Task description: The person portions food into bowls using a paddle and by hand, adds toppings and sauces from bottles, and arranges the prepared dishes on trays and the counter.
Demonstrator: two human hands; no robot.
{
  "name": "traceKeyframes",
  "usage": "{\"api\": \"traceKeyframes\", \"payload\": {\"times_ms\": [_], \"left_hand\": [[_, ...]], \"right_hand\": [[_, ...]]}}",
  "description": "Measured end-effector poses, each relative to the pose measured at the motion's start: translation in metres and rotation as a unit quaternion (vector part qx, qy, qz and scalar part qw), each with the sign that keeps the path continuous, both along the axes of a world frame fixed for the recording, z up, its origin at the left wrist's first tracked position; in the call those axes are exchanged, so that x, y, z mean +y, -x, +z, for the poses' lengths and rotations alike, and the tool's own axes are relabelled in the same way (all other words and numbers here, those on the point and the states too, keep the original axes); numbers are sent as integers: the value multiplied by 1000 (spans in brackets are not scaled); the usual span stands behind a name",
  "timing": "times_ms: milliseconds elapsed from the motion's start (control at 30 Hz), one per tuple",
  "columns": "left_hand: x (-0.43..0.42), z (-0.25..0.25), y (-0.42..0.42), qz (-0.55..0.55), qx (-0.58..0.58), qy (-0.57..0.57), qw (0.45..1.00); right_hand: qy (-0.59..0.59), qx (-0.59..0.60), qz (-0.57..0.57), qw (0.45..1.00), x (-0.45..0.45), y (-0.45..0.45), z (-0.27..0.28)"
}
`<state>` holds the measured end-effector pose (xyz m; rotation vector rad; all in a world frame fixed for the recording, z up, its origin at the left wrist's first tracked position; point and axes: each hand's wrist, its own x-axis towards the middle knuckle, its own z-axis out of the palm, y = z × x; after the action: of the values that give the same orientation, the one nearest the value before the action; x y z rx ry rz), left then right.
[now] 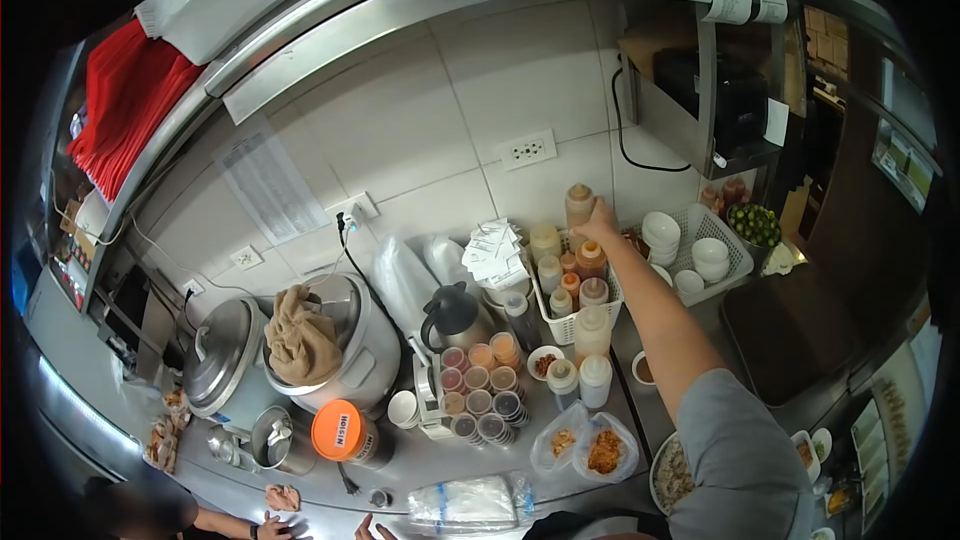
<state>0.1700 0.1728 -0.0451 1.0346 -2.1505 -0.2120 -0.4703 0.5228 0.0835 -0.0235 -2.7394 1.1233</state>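
Note:
My right hand (598, 224) grips a squeeze bottle (579, 202) of light brown sauce, raised above a white basket (562, 328) of several sauce bottles. The bottle stays upright, its nozzle upward. Only the fingertips of my left hand (374, 528) show at the bottom edge; they are apart and nothing is seen in them. Near that hand are a small metal cup (379, 498) and a pack of clear plastic bags (465, 503). More squeeze bottles (592, 332) stand in front of the basket, beside stacked lidded sauce cups (478, 380).
Left are a rice cooker (345, 380) with a brown cloth and an orange-lidded hoisin tub (345, 432). Two bags of orange food (604, 452) sit near the front. White bowls (710, 252) fill a basket at right. A co-worker's hand (270, 528) rests at lower left.

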Motion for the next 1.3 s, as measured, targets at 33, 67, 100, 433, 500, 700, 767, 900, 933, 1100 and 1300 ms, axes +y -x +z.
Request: {"api": "traceKeyframes", "payload": {"times_ms": [33, 67, 100, 433, 500, 700, 767, 900, 933, 1100, 1300], "left_hand": [[-1, -3, -2, 25, -10, -2, 1000], [-2, -4, -3, 26, -13, -4, 1000], [-4, -5, -4, 25, -16, -7, 1000], [-11, -17, 66, -82, 64, -98, 990], [17, 7, 95, -89, 253, -135, 954], [-2, -11, 80, -93, 223, -129, 962], [-5, -16, 76, -67, 311, -197, 927], [16, 27, 49, -64, 232, -118, 964], [16, 24, 40, -61, 218, -127, 966], [12, 2, 3, -13, 178, -181, 967], [-3, -12, -11, -17, 229, -177, 957]], "right_hand": [[-4, -5, 0, 1000, 1, 12, -16], [-9, -9, -1, 1000, 2, 22, -30], [-14, -14, -2, 1000, 5, 22, -34], [200, 173, 125, 956, 94, -88, 46], [252, 177, 133, 942, 107, -114, 61], [255, 194, 107, 941, 137, -162, 94], [286, 168, 140, 933, 128, -188, 106], [291, 129, 202, 926, 97, -213, 115], [288, 129, 226, 921, 89, -216, 115], [224, 92, 320, 916, 17, -225, 119], [-14, 109, 370, 922, -85, -173, 76]]}}
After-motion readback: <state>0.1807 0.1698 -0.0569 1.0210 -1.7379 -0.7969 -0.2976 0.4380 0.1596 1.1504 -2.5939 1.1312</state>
